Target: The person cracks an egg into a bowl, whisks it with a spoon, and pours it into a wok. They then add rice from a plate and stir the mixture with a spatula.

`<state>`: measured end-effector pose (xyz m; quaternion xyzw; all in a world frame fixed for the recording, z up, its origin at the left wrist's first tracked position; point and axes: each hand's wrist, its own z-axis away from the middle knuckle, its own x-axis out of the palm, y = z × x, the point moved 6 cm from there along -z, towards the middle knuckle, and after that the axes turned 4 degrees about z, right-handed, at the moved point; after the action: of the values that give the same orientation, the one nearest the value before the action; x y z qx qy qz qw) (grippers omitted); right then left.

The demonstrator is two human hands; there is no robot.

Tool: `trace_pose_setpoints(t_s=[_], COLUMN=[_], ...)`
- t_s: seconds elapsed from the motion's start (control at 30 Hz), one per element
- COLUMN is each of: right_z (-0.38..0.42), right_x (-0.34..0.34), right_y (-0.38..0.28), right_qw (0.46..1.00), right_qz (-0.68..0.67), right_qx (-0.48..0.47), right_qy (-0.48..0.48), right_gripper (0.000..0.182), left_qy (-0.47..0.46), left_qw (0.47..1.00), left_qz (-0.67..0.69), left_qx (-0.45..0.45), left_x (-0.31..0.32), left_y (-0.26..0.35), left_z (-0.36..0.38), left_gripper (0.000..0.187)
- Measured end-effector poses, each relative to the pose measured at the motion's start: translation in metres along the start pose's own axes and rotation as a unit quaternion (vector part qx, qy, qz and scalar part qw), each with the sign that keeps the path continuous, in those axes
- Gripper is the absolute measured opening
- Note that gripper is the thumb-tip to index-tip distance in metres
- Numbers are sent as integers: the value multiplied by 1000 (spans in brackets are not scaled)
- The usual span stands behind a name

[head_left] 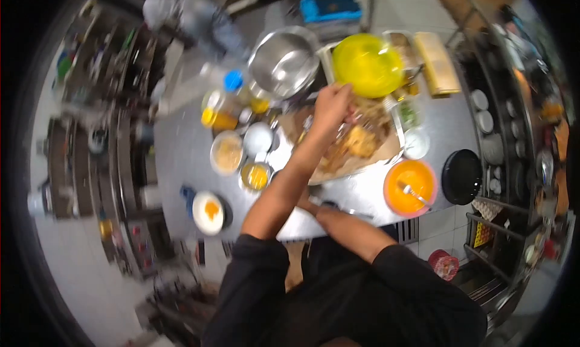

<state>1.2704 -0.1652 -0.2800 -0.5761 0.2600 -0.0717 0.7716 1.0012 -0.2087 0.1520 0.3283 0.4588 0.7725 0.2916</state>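
Observation:
My left hand is stretched over a paper-lined tray, close to the near rim of a yellow bowl. Its fingers are closed; what they hold, if anything, is too small to make out. Golden fried-looking food lies on the brown paper. My right hand is low at the table's near side, mostly hidden beneath my left forearm, so its fingers do not show. Close to it is a dark-handled utensil. A small metal bowl with egg yolk stands left of my forearm.
A large steel bowl stands at the back. On the right are an orange bowl with a fork and a black pan. A white bowl with yolk sits near the left front. Another person is at the upper left.

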Motion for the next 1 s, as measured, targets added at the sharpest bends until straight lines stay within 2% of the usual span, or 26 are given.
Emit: trace_pose_setpoints(t_s=[0.03,0.07,0.13,0.2,0.23,0.27,0.37,0.47,0.53,0.6,0.7,0.73,0.77,0.8,0.83,0.87,0.9,0.93,1.0], right_z=[9,19,7,5,7,7,4,6,7,9,9,26,43,83,117,158,205,252,348], right_x=[-71,-155,-147,-135,-141,-142,-141,-148,-134,-131,-127,-148,-171,-213,-235,-257,-282,-314,-368], right_y=[-113,-246,-252,-242,-250,-263,-270,-288,-278,-297,-275,-281,-273,-290,-269,-253,-250,-248,-218], right_qw=[998,994,986,983,993,993,965,968,964,971,968,970,989,985,991,958,920,897,841], right_qz=[51,103,163,177,109,113,245,227,240,219,243,224,91,5,-109,-227,-321,-389,-520], right_qx=[-20,-39,13,-40,38,40,92,109,112,90,-57,-74,-101,-141,79,162,214,208,135], right_qy=[9,19,42,42,-15,-12,-28,-3,3,-13,29,54,53,102,-25,-67,-60,-42,69], right_gripper=[41,34,35,39,45,45,48,48,50,50,48,51,55,59,58,53,50,43,44], left_qy=[-14,-36,-22,24,32,38,152,230,243,256,206,183,157,134,94,49,-7,-51,-121], left_qw=[1000,999,995,996,996,995,985,973,970,967,977,982,987,990,994,997,998,994,981], left_qz=[-7,-14,-44,-28,-15,-3,-28,21,23,20,49,38,33,22,31,17,2,-12,-74], left_qx=[13,29,92,84,86,91,74,26,10,9,9,-10,-30,-24,-37,-57,-70,-92,-130], left_x=[-11,-24,-64,-107,-130,-151,-213,-257,-264,-271,-255,-243,-231,-211,-191,-171,-151,-124,-71], left_y=[21,39,62,68,65,59,19,-27,-48,-57,-71,-71,-75,-77,-82,-90,-102,-108,-132], left_z=[33,64,124,187,215,240,311,363,379,380,367,359,348,338,326,312,301,290,263], left_gripper=[23,21,25,22,20,19,18,19,19,19,18,18,18,18,18,18,19,21,21])
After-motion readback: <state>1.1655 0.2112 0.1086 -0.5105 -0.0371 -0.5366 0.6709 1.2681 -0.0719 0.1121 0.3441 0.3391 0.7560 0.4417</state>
